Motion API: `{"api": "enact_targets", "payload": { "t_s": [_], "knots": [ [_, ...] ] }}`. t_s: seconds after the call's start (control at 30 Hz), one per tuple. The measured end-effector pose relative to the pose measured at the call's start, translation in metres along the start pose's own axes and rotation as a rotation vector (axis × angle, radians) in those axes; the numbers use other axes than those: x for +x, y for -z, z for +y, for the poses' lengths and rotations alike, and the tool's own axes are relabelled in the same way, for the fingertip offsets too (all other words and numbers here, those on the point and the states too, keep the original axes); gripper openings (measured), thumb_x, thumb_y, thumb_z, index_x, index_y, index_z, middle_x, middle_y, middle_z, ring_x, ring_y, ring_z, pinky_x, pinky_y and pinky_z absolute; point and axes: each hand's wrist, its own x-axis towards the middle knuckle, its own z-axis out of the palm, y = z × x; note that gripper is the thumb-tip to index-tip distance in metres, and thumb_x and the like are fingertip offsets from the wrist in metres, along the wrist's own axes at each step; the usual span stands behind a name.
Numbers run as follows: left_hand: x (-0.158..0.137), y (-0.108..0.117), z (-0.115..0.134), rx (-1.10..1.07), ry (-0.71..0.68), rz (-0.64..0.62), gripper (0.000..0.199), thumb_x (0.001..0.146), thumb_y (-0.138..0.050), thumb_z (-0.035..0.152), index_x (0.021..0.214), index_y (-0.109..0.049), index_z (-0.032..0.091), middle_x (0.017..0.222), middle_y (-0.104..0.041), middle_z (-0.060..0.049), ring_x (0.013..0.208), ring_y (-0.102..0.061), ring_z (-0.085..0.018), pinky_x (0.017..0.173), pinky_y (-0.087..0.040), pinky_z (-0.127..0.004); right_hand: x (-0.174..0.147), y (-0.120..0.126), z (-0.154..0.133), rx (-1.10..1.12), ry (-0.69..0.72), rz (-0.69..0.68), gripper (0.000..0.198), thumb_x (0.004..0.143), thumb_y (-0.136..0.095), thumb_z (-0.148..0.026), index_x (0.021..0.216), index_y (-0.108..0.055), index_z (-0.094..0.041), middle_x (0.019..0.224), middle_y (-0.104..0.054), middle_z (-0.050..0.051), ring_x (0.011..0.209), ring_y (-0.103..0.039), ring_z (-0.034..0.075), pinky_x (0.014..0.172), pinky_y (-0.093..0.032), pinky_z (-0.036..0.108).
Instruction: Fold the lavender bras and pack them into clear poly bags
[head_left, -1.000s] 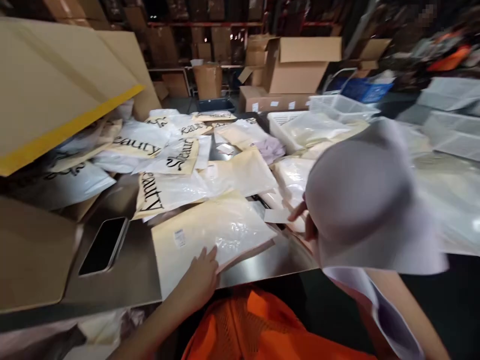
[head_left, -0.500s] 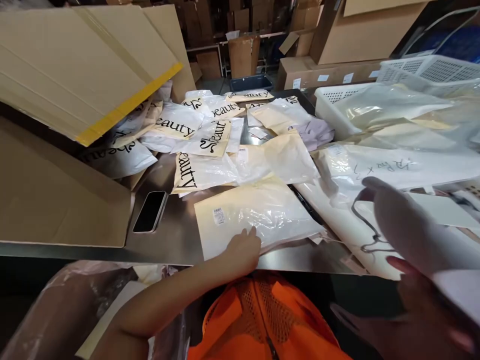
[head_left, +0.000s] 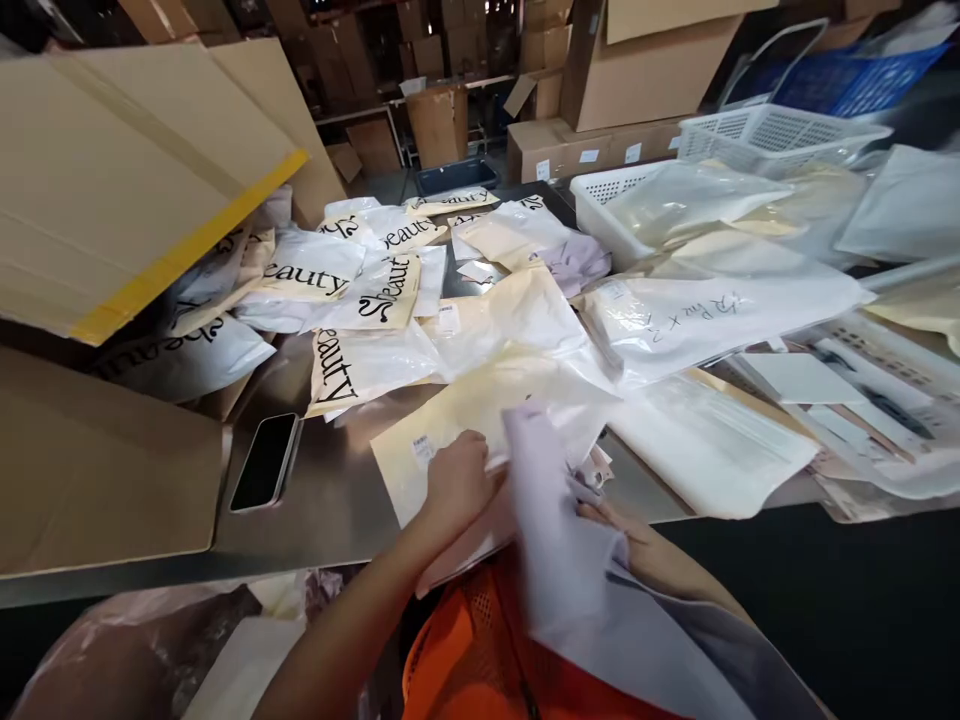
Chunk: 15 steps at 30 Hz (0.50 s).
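Note:
My left hand [head_left: 466,472] is closed on the near edge of a clear-and-cream plastic bag [head_left: 457,415] with a small barcode label, lying on the metal table. A lilac-grey cloth garment [head_left: 570,560], blurred at its raised end, hangs over my lap and up against the bag's opening. My right hand [head_left: 619,525] grips it from the right side; part of that hand is hidden behind the folds. Small paper tags [head_left: 595,468] show beside the bag's right end.
Several "beauty" printed bags [head_left: 311,268] lie behind, next to a large cardboard box [head_left: 105,470]. A phone [head_left: 264,462] rests at the left. At the right are a white bag with handwriting [head_left: 697,305], a flat plastic pack [head_left: 697,440] and white baskets [head_left: 622,215].
My right hand has swung in from the far right, bringing the lilac garment to the bag. The bag's near edge is lifted in my left hand. The view has shifted right.

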Motion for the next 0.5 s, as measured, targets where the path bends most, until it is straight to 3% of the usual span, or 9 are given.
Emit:
{"api": "enact_targets", "payload": {
  "t_s": [0.1, 0.2, 0.3, 0.4, 0.5],
  "knots": [
    [0.000, 0.014, -0.012, -0.088, 0.000, 0.084, 0.022, 0.092, -0.050, 0.028, 0.092, -0.071, 0.021, 0.108, -0.070, -0.006, 0.099, -0.064, -0.023, 0.085, -0.048, -0.032, 0.006, 0.002, 0.004, 0.000, 0.085, -0.086, 0.062, 0.090, -0.035, -0.068, 0.118, -0.062, -0.020, 0.115, -0.066, 0.012, 0.113, -0.061, 0.029, 0.100, -0.048, 0.043],
    [-0.003, 0.017, -0.011, -0.131, 0.015, 0.156, 0.028, 0.094, -0.048, 0.034, 0.086, -0.071, 0.021, 0.117, -0.069, -0.005, 0.100, -0.065, -0.023, 0.086, -0.048, -0.035, 0.007, 0.000, 0.011, -0.088, 0.019, 0.018, 0.051, 0.092, -0.032, -0.064, 0.101, -0.059, -0.021, 0.095, -0.068, 0.010, 0.094, -0.065, 0.028, 0.089, -0.052, 0.044],
    [-0.015, 0.009, 0.009, -0.071, -0.034, 0.140, 0.028, 0.092, -0.049, 0.035, 0.082, -0.072, 0.022, 0.135, -0.059, -0.003, 0.106, -0.064, -0.025, 0.086, -0.050, -0.036, 0.017, -0.009, 0.012, -0.104, -0.025, 0.148, 0.044, 0.091, -0.032, -0.063, 0.085, -0.051, -0.023, 0.081, -0.065, 0.008, 0.080, -0.063, 0.027, 0.079, -0.052, 0.044],
    [-0.032, -0.001, 0.033, 0.012, -0.130, 0.031, 0.026, 0.092, -0.047, 0.030, 0.099, -0.071, 0.021, 0.146, -0.049, -0.006, 0.119, -0.058, -0.027, 0.091, -0.050, -0.036, 0.044, -0.020, 0.006, 0.080, -0.017, 0.333, 0.042, 0.092, -0.033, -0.056, 0.099, -0.053, -0.021, 0.105, -0.066, 0.013, 0.105, -0.061, 0.030, 0.097, -0.046, 0.048],
    [-0.043, -0.005, 0.039, 0.110, -0.124, -0.046, 0.032, 0.093, -0.041, 0.022, 0.116, -0.064, 0.021, 0.150, -0.043, -0.009, 0.106, -0.064, -0.026, 0.083, -0.052, -0.035, 0.072, -0.026, 0.000, 0.228, -0.079, 0.437, 0.047, 0.094, -0.027, -0.049, 0.119, -0.052, -0.017, 0.130, -0.057, 0.018, 0.127, -0.049, 0.029, 0.110, -0.036, 0.050]
  ]
}}
